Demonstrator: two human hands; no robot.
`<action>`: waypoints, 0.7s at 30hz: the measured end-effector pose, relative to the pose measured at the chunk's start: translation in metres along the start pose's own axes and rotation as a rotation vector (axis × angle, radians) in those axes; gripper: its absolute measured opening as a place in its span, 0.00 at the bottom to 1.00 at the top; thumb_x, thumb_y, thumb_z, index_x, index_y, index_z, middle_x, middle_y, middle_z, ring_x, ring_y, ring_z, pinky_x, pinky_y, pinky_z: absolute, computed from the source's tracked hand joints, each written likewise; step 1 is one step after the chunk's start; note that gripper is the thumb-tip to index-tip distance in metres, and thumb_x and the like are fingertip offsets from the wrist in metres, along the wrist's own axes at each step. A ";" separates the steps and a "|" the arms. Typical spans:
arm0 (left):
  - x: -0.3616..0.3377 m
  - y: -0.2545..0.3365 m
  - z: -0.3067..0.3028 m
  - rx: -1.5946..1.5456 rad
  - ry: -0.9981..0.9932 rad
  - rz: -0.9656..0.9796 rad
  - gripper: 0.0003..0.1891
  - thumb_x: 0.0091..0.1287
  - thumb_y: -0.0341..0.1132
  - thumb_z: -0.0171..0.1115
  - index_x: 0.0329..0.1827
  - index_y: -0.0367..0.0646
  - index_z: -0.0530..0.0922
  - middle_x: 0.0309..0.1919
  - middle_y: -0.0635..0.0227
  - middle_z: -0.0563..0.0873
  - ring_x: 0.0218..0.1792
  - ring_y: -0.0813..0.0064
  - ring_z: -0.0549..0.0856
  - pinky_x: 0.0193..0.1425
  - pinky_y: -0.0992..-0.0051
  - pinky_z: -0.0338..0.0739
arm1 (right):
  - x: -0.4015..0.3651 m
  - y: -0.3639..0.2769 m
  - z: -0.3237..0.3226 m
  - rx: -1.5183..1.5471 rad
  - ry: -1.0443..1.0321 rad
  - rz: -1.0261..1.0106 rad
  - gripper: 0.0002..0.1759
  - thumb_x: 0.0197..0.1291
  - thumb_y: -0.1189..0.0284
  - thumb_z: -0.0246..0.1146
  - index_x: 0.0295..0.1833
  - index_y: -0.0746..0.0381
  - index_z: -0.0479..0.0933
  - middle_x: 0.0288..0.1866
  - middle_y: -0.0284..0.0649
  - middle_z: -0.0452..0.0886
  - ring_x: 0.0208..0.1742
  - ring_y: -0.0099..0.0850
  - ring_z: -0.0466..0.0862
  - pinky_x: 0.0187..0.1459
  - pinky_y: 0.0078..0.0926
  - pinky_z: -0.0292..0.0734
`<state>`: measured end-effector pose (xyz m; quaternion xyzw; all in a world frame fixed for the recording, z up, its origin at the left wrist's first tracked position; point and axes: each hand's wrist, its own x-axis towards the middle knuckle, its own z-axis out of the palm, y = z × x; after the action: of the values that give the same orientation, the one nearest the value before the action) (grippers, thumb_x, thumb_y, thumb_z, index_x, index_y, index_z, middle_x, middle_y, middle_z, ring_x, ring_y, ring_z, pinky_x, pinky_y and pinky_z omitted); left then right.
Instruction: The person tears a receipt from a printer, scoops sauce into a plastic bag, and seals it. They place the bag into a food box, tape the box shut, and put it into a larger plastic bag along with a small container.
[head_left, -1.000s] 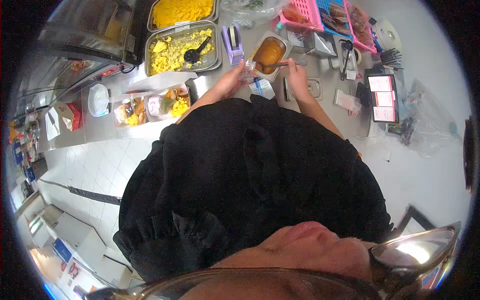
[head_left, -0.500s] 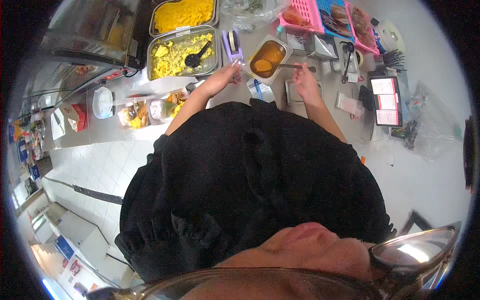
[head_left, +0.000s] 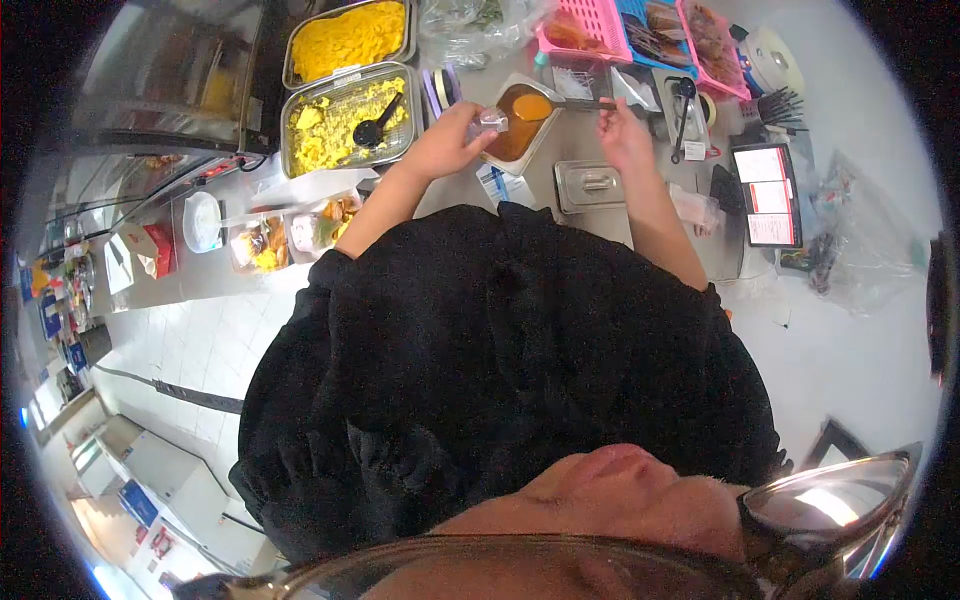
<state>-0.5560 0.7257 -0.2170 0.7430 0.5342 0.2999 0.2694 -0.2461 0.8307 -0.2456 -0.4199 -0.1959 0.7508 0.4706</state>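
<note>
My right hand is closed on the dark handle of a ladle. The ladle's bowl is full of orange sauce and hangs over a metal pan holding more of the same brown-orange sauce. Just left of the pan, my left hand pinches a small clear plastic container; whether it is a cup or a bag is hard to tell. The pan's lid lies on the counter below my right hand.
Left stand two trays of yellow scrambled egg, the nearer with a black scoop. Clear food boxes sit at the counter's front. Pink and blue baskets line the back. A tablet stands right.
The ladle's bowl has risen and shifted up with sauce in it. My left hand has moved closer to the pan, and the clear plastic container now shows in its fingers.
</note>
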 end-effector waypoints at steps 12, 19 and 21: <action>0.031 0.002 0.028 0.201 -0.006 0.099 0.22 0.63 0.41 0.64 0.51 0.33 0.72 0.45 0.49 0.78 0.50 0.48 0.77 0.56 0.59 0.72 | 0.007 -0.009 0.017 -0.272 0.029 -0.031 0.20 0.72 0.58 0.52 0.42 0.64 0.81 0.31 0.33 0.80 0.27 0.20 0.69 0.30 0.17 0.62; 0.033 0.005 0.038 0.246 -0.011 0.069 0.23 0.62 0.42 0.65 0.51 0.32 0.72 0.47 0.48 0.77 0.51 0.48 0.76 0.57 0.59 0.72 | -0.023 -0.026 0.075 -0.892 0.147 -0.315 0.23 0.71 0.55 0.52 0.38 0.63 0.84 0.28 0.37 0.82 0.28 0.27 0.75 0.32 0.29 0.69; 0.031 0.004 0.043 0.245 0.066 0.080 0.23 0.62 0.42 0.65 0.51 0.32 0.71 0.47 0.48 0.77 0.51 0.47 0.76 0.57 0.59 0.72 | -0.032 -0.031 0.094 -1.096 0.099 -0.438 0.25 0.70 0.55 0.53 0.35 0.64 0.84 0.29 0.43 0.82 0.29 0.35 0.78 0.35 0.34 0.71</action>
<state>-0.5139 0.7509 -0.2386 0.7808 0.5453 0.2673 0.1469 -0.2994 0.8270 -0.1560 -0.5861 -0.6151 0.4051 0.3377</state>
